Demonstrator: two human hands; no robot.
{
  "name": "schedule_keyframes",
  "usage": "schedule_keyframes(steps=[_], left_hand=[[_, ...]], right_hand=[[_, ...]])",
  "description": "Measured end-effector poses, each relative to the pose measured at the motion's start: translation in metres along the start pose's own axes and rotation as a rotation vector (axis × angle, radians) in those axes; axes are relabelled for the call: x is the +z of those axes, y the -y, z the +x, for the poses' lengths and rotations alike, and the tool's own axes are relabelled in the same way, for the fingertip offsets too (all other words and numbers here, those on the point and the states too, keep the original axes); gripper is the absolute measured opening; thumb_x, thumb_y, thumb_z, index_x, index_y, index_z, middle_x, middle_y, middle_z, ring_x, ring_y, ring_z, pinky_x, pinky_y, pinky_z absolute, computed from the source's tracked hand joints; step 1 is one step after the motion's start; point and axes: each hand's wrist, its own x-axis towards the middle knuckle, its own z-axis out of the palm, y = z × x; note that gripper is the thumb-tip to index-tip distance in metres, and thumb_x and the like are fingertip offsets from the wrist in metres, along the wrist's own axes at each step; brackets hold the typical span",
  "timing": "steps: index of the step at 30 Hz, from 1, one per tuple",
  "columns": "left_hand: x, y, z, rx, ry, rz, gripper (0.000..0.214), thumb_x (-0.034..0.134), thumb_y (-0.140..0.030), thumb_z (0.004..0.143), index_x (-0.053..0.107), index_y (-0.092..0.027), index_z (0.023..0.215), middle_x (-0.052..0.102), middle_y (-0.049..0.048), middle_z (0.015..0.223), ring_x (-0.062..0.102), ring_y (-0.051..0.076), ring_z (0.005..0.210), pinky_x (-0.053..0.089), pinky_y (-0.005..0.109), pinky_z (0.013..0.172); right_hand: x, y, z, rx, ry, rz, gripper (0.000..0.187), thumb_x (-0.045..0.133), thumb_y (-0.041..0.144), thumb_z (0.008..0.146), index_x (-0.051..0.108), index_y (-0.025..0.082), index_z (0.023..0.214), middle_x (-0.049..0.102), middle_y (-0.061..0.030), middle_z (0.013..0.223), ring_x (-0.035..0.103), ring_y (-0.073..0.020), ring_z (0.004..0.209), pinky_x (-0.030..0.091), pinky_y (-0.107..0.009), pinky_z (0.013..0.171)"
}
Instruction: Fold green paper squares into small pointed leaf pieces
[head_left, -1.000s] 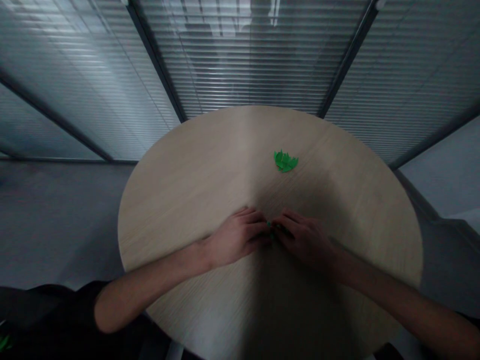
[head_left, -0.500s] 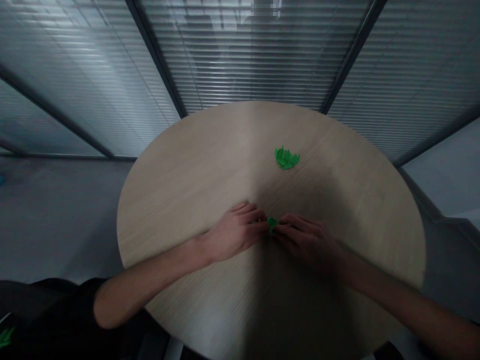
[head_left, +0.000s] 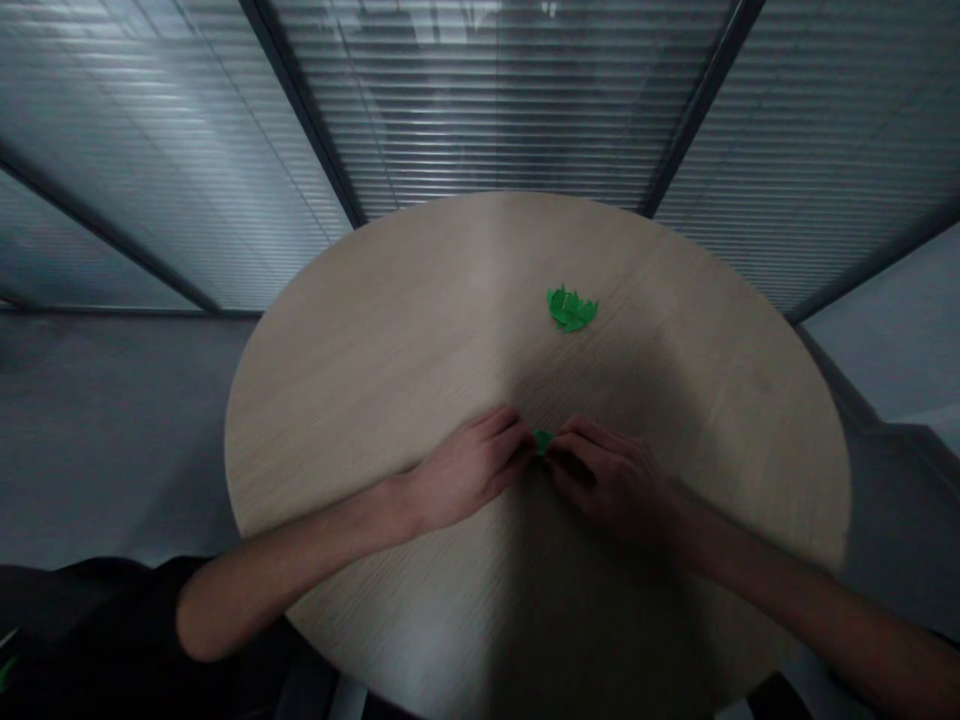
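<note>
Between my two hands, low over the middle of the round table (head_left: 360, 370), is a small piece of green paper (head_left: 541, 440), mostly covered by fingers. My left hand (head_left: 480, 460) pinches its left side with the fingertips. On the other side, my right hand (head_left: 611, 475) grips it between thumb and fingers. Further back on the tabletop lies a green folded-paper piece (head_left: 572, 309) with several pointed tips, apart from both hands. The exact shape of the held paper is hidden.
Glass panels with horizontal blinds (head_left: 495, 120) and dark frames stand right behind the table's far edge. Grey floor (head_left: 127, 420) shows at the left. A dark shadow falls across the table's front right part.
Less of the held green paper shows now, and the fingertips of both hands are bent more tightly around it. The view has tilted slightly; the pointed green piece stays put.
</note>
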Motion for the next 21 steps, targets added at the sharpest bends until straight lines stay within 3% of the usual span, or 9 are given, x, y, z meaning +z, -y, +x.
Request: schedule_keyframes(steps=[11,21], left_hand=[[0.0,-0.006,-0.001,-0.104,-0.045,0.064,0.022,0.048,-0.023,0.107,0.065,-0.012,0.097,0.059,0.0071,0.091,0.057,0.021,0.083,0.05,0.034,0.073],[0.0,-0.006,0.0,-0.159,-0.061,-0.004,0.017,0.055,-0.022,0.103,0.064,-0.012,0.092,0.056,0.0056,0.089,0.055,0.019,0.08,0.046,0.032,0.07]], right_hand=[[-0.007,0.007,0.01,0.236,0.102,0.12,0.007,0.063,0.022,0.096,0.068,0.017,0.093,0.067,-0.0044,0.092,0.065,-0.0185,0.078,0.048,-0.032,0.074],[-0.011,0.009,0.016,0.331,0.134,0.163,0.009,0.066,0.023,0.093,0.068,0.017,0.086,0.067,-0.0044,0.088,0.063,-0.0187,0.076,0.044,-0.033,0.072]])
